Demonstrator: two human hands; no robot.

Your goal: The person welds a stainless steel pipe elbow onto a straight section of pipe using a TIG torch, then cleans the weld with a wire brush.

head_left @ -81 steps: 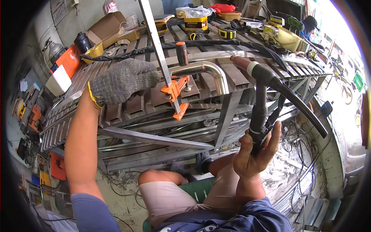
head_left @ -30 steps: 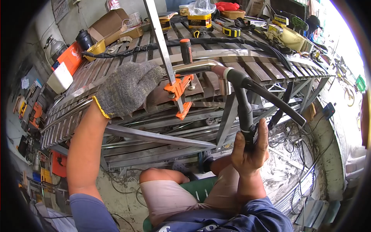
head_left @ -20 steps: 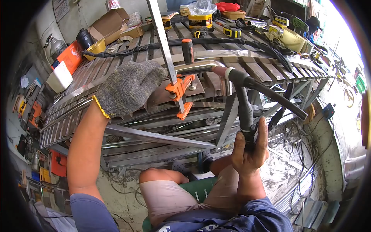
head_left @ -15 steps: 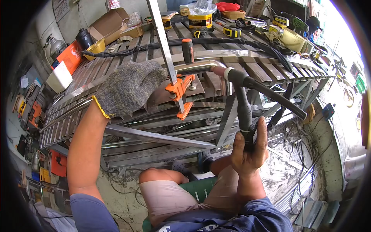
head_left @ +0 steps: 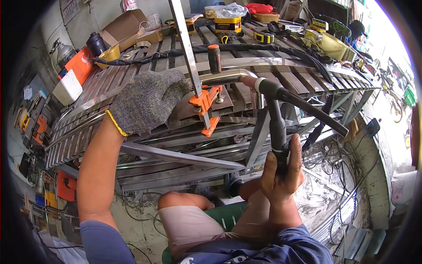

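Observation:
My right hand (head_left: 283,174) holds the black handle of a TIG welding torch (head_left: 278,127), thumb and index finger pointing up along it. The torch's pinkish cup is at the bend of a polished metal tube (head_left: 226,76). My left hand (head_left: 147,101), in a grey knitted glove with yellow trim, is closed beside the upright bar (head_left: 184,44) of an orange clamp (head_left: 201,102). Its fingertips are turned away, so what they grip is hidden. The clamp sits at the edge of the slatted metal bench (head_left: 290,81). Behind the tube stands an orange-and-black handle (head_left: 214,58).
A black cable sleeve (head_left: 176,52) crosses the bench. Behind it lie a tape measure (head_left: 263,37), a yellow tub (head_left: 227,24) and a cardboard box (head_left: 123,28). Below the bench top are metal bars (head_left: 180,155). Loose cables (head_left: 340,171) lie on the floor at right.
Almost nothing differs. My right hand's fingers have shifted slightly on the torch handle; the left hand and clamp are nearly still.

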